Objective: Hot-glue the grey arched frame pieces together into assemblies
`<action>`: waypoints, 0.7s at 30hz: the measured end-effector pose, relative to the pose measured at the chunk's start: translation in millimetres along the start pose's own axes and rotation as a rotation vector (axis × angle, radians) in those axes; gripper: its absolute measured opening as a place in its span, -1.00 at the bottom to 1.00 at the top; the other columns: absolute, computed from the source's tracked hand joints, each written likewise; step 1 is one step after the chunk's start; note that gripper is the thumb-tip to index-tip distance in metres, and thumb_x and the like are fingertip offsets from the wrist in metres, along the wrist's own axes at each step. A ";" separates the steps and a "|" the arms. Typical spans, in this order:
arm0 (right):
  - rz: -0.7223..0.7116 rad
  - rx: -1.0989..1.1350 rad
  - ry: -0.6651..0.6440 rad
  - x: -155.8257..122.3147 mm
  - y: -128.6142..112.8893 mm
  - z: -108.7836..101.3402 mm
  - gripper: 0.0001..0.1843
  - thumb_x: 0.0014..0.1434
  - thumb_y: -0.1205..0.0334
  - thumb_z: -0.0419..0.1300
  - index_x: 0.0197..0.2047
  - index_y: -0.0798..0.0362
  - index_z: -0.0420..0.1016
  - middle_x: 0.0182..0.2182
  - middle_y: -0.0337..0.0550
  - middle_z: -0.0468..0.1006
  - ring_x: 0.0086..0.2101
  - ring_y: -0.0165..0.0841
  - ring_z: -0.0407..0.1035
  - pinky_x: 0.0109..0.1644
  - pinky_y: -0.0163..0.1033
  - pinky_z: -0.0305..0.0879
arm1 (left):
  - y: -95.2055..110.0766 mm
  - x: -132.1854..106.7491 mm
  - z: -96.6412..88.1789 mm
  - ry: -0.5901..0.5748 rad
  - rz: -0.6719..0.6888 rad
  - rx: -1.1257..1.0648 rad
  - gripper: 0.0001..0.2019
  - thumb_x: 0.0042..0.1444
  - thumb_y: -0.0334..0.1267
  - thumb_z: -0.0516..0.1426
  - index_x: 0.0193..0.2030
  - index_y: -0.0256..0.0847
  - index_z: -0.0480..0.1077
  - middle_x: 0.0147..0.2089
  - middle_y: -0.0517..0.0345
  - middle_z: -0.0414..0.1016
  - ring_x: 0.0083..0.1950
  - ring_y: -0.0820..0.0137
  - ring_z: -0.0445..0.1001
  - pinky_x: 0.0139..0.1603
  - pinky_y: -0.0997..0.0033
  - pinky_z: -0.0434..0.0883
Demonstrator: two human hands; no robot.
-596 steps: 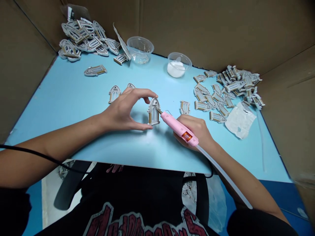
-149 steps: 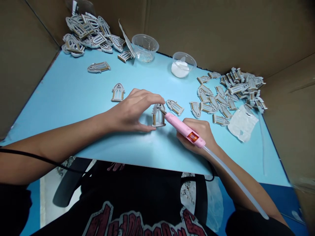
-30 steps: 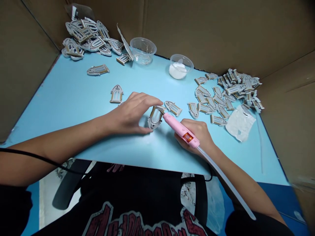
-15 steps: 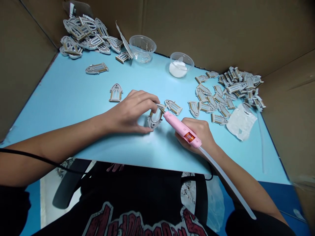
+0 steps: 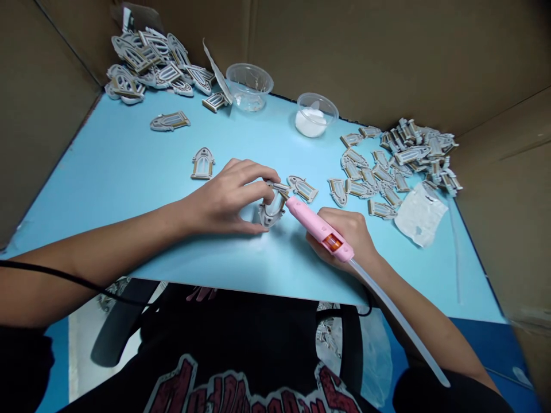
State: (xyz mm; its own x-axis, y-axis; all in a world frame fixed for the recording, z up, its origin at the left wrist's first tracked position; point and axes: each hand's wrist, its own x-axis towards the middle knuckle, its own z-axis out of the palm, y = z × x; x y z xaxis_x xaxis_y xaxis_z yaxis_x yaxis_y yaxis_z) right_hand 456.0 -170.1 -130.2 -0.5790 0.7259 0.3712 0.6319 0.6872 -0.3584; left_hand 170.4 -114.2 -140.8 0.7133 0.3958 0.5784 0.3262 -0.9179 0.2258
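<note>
My left hand pinches a small grey-and-gold arched window piece, tilted on its side just above the light blue table. My right hand is wrapped round a pink glue gun with a clear glue stick trailing from its back. The gun's nozzle touches the upper edge of the held piece. Another window piece lies flat just beyond the nozzle.
A pile of window pieces fills the far left corner, another pile the right. Two clear plastic bowls stand at the back. A single piece lies left of my hand. A crumpled plastic bag lies right. Cardboard walls surround the table.
The held piece has been tipped from near upright to lying on its side between my left fingers. The glue gun's nozzle has stayed against its edge.
</note>
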 end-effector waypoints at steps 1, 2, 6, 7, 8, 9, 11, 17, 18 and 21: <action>0.002 -0.002 0.003 -0.1 0.0 0.1 -0.73 0.12 0.33 0.13 -0.52 -0.02 0.11 -0.61 -0.35 0.21 -0.61 -0.49 0.11 -0.51 -0.33 -0.01 | 0.0 -0.1 0.1 0.005 -0.005 -0.003 -0.70 0.20 -0.10 0.34 -0.10 -0.15 0.36 0.21 -0.07 0.54 0.18 0.18 0.53 0.11 0.18 0.34; 0.006 -0.006 0.004 -0.2 0.0 0.2 -0.72 0.11 0.33 0.13 -0.52 -0.03 0.09 -0.61 -0.36 0.20 -0.61 -0.50 0.09 -0.51 -0.33 -0.02 | 0.0 -0.1 0.2 0.011 -0.011 -0.006 -0.69 0.20 -0.10 0.34 -0.09 -0.15 0.34 0.21 -0.06 0.54 0.18 0.18 0.53 0.12 0.18 0.33; 0.016 -0.015 -0.003 -0.2 -0.6 0.7 -0.72 0.11 0.36 0.11 -0.52 -0.03 0.08 -0.61 -0.35 0.20 -0.61 -0.49 0.08 -0.50 -0.32 -0.01 | 0.8 0.2 0.8 0.014 -0.029 -0.033 -0.63 0.19 -0.08 0.35 -0.06 -0.13 0.29 0.20 -0.03 0.54 0.20 0.18 0.54 0.13 0.19 0.33; 0.014 -0.011 -0.004 -0.2 -0.8 0.7 -0.72 0.11 0.36 0.11 -0.52 -0.03 0.08 -0.61 -0.34 0.21 -0.61 -0.49 0.08 -0.49 -0.32 -0.01 | 0.9 0.3 0.9 0.014 -0.028 -0.041 -0.63 0.19 -0.08 0.35 -0.05 -0.13 0.28 0.20 -0.03 0.54 0.20 0.18 0.54 0.13 0.19 0.32; 0.014 -0.007 -0.005 -0.2 -0.9 0.6 -0.73 0.11 0.36 0.10 -0.52 -0.03 0.08 -0.61 -0.34 0.21 -0.61 -0.49 0.09 -0.49 -0.32 -0.01 | 1.0 0.3 1.1 0.014 -0.025 -0.047 -0.62 0.19 -0.09 0.36 -0.04 -0.13 0.28 0.20 -0.03 0.54 0.21 0.19 0.54 0.13 0.20 0.32; 0.016 -0.003 -0.008 -0.3 -1.0 0.4 -0.73 0.11 0.35 0.10 -0.52 -0.03 0.08 -0.61 -0.34 0.20 -0.60 -0.48 0.08 -0.50 -0.32 -0.02 | 0.8 0.3 1.2 0.017 -0.020 -0.049 -0.61 0.18 -0.10 0.36 -0.04 -0.13 0.27 0.20 -0.03 0.54 0.20 0.19 0.54 0.13 0.20 0.32; 0.031 -0.001 -0.020 -0.5 -1.1 -0.4 -0.72 0.10 0.33 0.12 -0.52 -0.03 0.07 -0.62 -0.35 0.19 -0.61 -0.48 0.08 -0.50 -0.31 -0.02 | 0.2 -0.1 1.5 0.028 -0.013 -0.047 -0.59 0.17 -0.11 0.37 -0.02 -0.13 0.26 0.19 -0.04 0.55 0.20 0.20 0.54 0.13 0.20 0.33; 0.018 -0.012 -0.003 -0.1 -2.1 -0.3 -0.73 0.11 0.34 0.11 -0.52 -0.03 0.07 -0.62 -0.35 0.21 -0.62 -0.49 0.09 -0.50 -0.31 -0.01 | -1.1 -0.6 2.6 0.026 -0.008 -0.040 -0.58 0.17 -0.09 0.37 -0.01 -0.12 0.26 0.20 -0.02 0.55 0.20 0.19 0.54 0.14 0.19 0.33; 0.007 -0.008 0.003 0.1 -2.2 -0.2 -0.73 0.11 0.35 0.11 -0.52 -0.02 0.08 -0.62 -0.35 0.21 -0.62 -0.50 0.09 -0.50 -0.32 -0.01 | -1.1 -0.5 2.6 0.022 -0.007 -0.043 -0.58 0.18 -0.09 0.37 -0.01 -0.12 0.26 0.20 -0.03 0.54 0.21 0.19 0.54 0.14 0.19 0.33; 0.001 -0.007 0.005 0.0 -2.1 -0.9 -0.73 0.12 0.34 0.11 -0.52 -0.02 0.09 -0.62 -0.36 0.20 -0.62 -0.50 0.08 -0.51 -0.32 -0.02 | -0.9 -0.5 2.3 0.025 -0.012 -0.049 -0.58 0.18 -0.10 0.37 -0.01 -0.12 0.26 0.20 -0.03 0.54 0.21 0.20 0.54 0.15 0.19 0.33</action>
State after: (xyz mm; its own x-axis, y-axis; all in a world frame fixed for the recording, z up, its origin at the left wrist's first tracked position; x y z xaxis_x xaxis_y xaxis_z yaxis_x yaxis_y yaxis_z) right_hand 455.1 -171.5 -128.8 -0.5757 0.7267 0.3749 0.6364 0.6861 -0.3527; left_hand 171.2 -113.4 -143.0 0.6937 0.4063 0.5947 0.3033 -0.9137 0.2704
